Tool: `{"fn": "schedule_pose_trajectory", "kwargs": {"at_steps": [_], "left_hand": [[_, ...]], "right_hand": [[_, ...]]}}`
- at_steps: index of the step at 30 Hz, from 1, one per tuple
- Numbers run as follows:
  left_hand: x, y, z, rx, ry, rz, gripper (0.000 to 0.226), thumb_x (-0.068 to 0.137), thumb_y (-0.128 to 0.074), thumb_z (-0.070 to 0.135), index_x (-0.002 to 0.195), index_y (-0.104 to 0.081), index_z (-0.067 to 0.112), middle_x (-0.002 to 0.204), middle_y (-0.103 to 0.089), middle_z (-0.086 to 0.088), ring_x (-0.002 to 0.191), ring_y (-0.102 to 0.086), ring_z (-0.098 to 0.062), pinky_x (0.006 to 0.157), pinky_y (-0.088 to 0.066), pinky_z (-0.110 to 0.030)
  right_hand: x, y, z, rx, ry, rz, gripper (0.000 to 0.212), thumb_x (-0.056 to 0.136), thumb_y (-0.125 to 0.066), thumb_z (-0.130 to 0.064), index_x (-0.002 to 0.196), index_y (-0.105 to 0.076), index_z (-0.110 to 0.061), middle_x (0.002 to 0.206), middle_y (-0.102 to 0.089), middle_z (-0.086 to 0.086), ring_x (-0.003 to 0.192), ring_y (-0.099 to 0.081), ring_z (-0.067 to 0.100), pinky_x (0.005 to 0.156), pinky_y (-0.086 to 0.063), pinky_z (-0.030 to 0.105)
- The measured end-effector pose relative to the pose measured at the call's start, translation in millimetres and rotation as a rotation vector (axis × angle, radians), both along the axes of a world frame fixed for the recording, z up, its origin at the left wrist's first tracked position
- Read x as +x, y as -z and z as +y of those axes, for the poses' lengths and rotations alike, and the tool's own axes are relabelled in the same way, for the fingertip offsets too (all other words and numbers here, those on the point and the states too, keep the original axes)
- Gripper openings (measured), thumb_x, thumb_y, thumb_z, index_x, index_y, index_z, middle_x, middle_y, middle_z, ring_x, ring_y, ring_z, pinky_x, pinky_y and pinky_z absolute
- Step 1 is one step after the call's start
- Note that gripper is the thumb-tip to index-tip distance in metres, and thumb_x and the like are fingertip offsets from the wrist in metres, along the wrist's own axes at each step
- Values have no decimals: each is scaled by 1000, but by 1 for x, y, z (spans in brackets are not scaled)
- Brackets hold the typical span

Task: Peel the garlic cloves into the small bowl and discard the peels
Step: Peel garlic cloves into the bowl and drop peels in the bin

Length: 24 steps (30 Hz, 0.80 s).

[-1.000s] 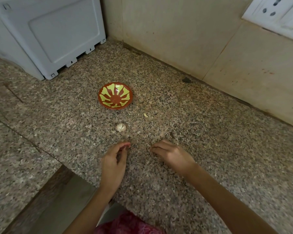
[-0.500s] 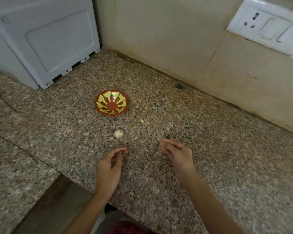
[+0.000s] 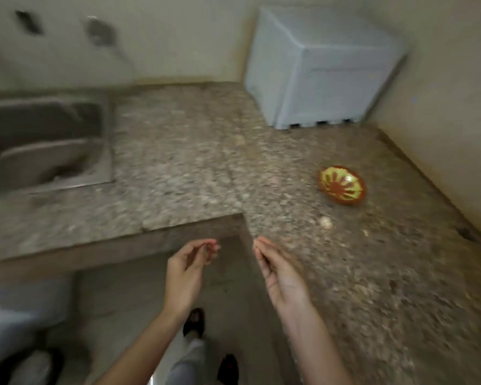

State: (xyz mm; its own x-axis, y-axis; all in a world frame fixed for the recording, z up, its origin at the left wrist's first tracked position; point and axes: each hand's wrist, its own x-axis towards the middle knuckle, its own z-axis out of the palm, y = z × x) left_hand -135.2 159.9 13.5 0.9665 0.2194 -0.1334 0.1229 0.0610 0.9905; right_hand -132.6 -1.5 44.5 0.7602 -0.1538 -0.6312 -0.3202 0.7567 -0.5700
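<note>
Left hand off the desk edge, fingertips curled to thumb; peel pinched or not, cannot tell through blur. Right hand straight-fingered, nothing seen in it. Garlic clove lies just beyond right hand, small bowl farther. Likely the discard step; next needs a bin.

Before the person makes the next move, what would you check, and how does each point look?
1. small bowl upright on the counter: ok.
2. garlic clove on the counter, apart from the bowl: ok.
3. Clove peeled: cannot tell, too blurred.
4. left hand pinching peels: cannot tell; its fingertips meet the thumb.
5. right hand free, fingers straight: ok.
6. Bin for the peels: cannot tell; only a sink shows at left.
</note>
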Motion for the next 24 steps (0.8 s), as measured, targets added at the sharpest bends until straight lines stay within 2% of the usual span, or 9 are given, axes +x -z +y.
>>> {"fn": "schedule_pose_trajectory", "kwargs": {"at_steps": [3,7,13,18,22,24], "left_hand": [[-44,-1,61,-8,-228,37,21,95,-53,1,92,-72,9,84,-75,-4,81,-70,-15,71,-53,-18],[-109,10,145,-10,-509,65,21,96,-52,3,92,-72,9,85,-74,-7,76,-69,-13,67,-52,-17],[-182,48,258,-127,-840,174,22,98,-51,4,90,-70,9,83,-72,-10,71,-65,-14,61,-51,-16],[-226,130,338,-166,-968,259,25,98,-51,6,86,-72,15,79,-74,-5,74,-67,-20,69,-53,-25],[-248,204,393,-216,-1108,349,21,99,-49,8,96,-69,5,84,-72,-8,77,-67,-21,76,-54,-31],[-260,249,416,-226,-1172,382,22,100,-48,7,97,-69,6,86,-72,-8,79,-67,-21,76,-54,-30]], "right_hand": [[-9,3,66,-3,-216,-3,17,85,-59,16,97,-69,9,83,-75,15,72,-74,13,63,-57,16],[-32,8,161,-4,-463,5,17,84,-60,17,98,-68,11,84,-75,17,74,-74,15,70,-59,18],[-78,46,293,-74,-698,77,16,85,-60,17,96,-68,10,85,-74,16,74,-74,15,72,-59,19],[-115,141,403,-192,-895,109,15,82,-60,21,90,-67,11,74,-74,14,66,-73,15,64,-59,18],[-130,238,475,-336,-1047,129,13,83,-65,15,94,-69,8,85,-75,12,72,-72,14,64,-56,15],[-136,287,508,-404,-1101,114,13,83,-65,15,94,-70,9,82,-73,11,71,-71,12,63,-56,14]]}}
